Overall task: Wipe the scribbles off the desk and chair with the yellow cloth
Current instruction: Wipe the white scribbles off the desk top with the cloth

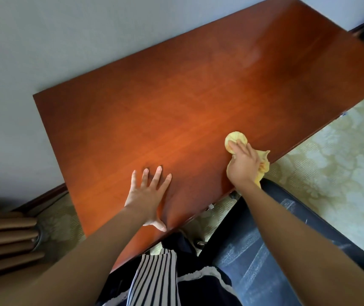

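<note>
one yellow cloth [236, 138] in right hand [244, 164], left hand [148, 193] flat, one desk [176, 96]

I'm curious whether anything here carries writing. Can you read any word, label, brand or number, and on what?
No readable text anywhere.
The whitish marks on the dark chair are scribbles, not legible words.
The desk and yellow cloth bear no lettering.
</note>
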### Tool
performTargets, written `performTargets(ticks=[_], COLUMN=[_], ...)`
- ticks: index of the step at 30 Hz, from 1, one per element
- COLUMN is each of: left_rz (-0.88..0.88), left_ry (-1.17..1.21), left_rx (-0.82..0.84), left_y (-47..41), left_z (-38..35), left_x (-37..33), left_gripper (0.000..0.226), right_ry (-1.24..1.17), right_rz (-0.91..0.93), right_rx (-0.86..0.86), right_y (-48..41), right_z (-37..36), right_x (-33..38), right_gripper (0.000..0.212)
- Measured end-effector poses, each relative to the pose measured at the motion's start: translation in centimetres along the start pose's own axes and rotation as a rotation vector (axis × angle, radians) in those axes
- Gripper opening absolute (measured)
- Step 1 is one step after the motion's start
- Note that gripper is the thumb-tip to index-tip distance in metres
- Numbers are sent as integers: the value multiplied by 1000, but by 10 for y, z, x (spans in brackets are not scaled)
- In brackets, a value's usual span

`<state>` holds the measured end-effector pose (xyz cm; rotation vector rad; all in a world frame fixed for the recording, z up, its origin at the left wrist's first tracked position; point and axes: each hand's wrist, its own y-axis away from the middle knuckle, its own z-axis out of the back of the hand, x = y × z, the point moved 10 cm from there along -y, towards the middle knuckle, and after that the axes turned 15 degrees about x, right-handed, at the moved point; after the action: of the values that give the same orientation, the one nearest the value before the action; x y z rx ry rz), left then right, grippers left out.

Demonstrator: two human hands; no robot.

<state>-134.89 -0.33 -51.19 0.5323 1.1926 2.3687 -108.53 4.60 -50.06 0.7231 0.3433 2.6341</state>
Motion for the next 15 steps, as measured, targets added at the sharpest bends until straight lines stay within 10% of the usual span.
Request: performTargets(ticks=[15], left_rz=[-188], left_ry=[109], left_rx=[33], left_y=[3], left_z=[-2], left_x=[13], left_gripper=[124], right_ry=[138], right_rz=[788], right_rx=[256], right_y=[150], right_z=[-100], right_x=[86], right_gripper=[46])
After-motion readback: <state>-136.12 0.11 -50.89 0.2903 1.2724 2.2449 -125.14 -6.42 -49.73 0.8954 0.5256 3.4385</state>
